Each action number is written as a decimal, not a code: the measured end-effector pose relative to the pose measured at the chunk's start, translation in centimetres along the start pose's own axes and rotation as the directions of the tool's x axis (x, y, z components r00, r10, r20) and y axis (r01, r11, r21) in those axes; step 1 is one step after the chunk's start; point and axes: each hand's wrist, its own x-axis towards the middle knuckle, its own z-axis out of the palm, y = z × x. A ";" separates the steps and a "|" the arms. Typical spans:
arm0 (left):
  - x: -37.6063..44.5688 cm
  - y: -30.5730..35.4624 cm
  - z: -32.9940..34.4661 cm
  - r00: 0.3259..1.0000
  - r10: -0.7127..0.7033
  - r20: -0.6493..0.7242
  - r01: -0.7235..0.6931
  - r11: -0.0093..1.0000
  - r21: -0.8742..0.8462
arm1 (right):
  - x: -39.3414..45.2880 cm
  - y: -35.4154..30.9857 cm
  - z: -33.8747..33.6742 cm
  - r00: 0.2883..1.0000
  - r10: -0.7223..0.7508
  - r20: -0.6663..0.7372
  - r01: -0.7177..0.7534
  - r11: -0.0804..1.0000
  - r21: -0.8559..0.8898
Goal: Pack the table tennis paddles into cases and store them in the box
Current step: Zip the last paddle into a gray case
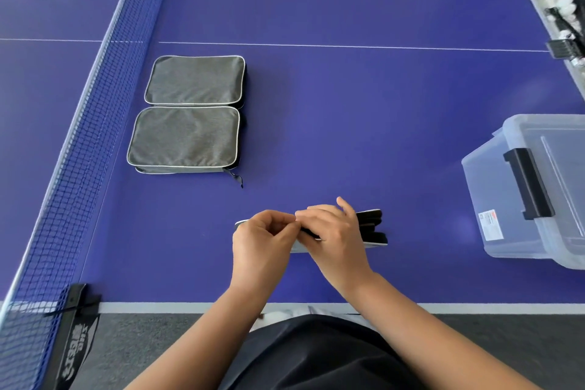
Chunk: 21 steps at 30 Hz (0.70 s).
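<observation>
Both hands are on the case (370,225) lying flat on the blue table (348,120) near its front edge, dark body with a pale rim, its right end poking out past the knuckles. The left hand (262,244) has its fingers curled in, fingertips pinched together on something small at the case's top edge, too tiny to name; the right hand (332,231) is curled over the case from the other side, its grip meeting the left one right at that spot, one finger lifted clear. Whether a paddle sits inside cannot be told. Beyond the hands and off to the left, two more grey cases lie side by side and touching, the nearer case (185,138) with a zip pull trailing at its near right corner, the farther case (196,79) just behind it. Left of those runs the net (95,123). Well to the right of the hands sits the clear plastic storage box (506,193), lid on, black latch facing them.
</observation>
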 end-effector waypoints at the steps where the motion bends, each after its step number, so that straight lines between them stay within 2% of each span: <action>1: 0.1 0.1 -0.3 0.999 0.027 0.034 -0.028 0.999 0.037 | 0.0 0.0 0.2 1.000 0.004 -0.010 -0.004 1.000 -0.010; 4: 0.6 -0.4 -1.3 0.979 0.181 0.096 -0.199 0.952 0.233 | 0.1 -0.2 0.3 0.998 0.001 -0.063 -0.002 1.000 -0.014; 6: 1.7 -1.8 -1.6 0.926 0.337 0.169 -0.376 0.815 0.441 | 0.1 -0.5 0.4 0.993 0.009 -0.117 -0.010 1.000 -0.008; 8: 2.7 -3.4 -1.5 0.888 0.381 0.257 -0.459 0.713 0.530 | 0.1 -0.8 0.3 0.984 0.029 -0.174 -0.031 1.000 -0.006; 13: 3.4 -4.3 -1.1 0.894 0.371 0.250 -0.447 0.710 0.544 | 0.0 0.8 -1.3 0.933 0.161 -0.323 -0.171 0.985 -0.004; 15: 3.5 -4.2 -1.2 0.890 0.378 0.255 -0.455 0.706 0.543 | -0.8 2.6 -2.6 0.892 0.279 -0.355 -0.275 0.959 0.064; 18: 3.7 -3.8 -1.2 0.884 0.383 0.268 -0.466 0.669 0.579 | -1.9 3.9 -4.6 0.806 0.536 -0.253 -0.468 0.837 0.282; 21: 3.9 -2.2 0.2 0.861 0.369 0.349 -0.505 0.550 0.665 | -2.0 3.9 -5.3 0.797 0.574 -0.189 -0.493 0.799 0.344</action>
